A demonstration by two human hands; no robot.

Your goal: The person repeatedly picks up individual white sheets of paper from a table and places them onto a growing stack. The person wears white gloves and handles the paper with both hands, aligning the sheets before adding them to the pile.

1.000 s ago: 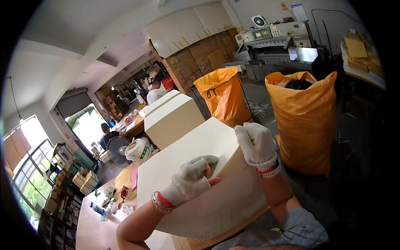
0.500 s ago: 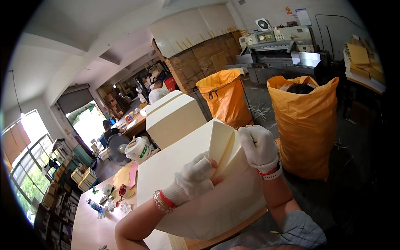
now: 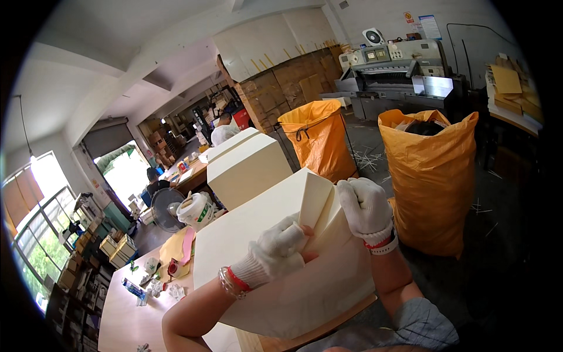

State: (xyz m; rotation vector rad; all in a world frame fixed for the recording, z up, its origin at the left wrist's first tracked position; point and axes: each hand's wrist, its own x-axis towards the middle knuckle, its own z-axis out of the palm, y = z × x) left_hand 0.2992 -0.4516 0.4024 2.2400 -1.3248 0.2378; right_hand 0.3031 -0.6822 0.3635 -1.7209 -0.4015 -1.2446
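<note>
A large stack of cream paper sheets [image 3: 252, 220] lies in front of me, its near edge bulging toward my body. My left hand [image 3: 278, 246], in a white knit glove with bare fingertips showing, is closed on the paper sheets beside a lifted, folded-back part. My right hand [image 3: 365, 206], also in a white glove, is closed at the right corner, gripping raised sheets. Between the two hands the sheets stand up and fan apart. The fingertips of my right hand are partly hidden.
Behind the stack is another tall cream paper stack [image 3: 249, 167]. Two orange sacks [image 3: 319, 138] stand beyond and to the right. On the left table [image 3: 126, 317] lie tape, a bottle and scraps near a white bucket [image 3: 196, 212]. A cutting machine [image 3: 399, 73] and co-workers are farther back.
My left fingers have shifted slightly right along the lifted sheets, and the fold between my hands has opened a little differently. Both hands keep their hold.
</note>
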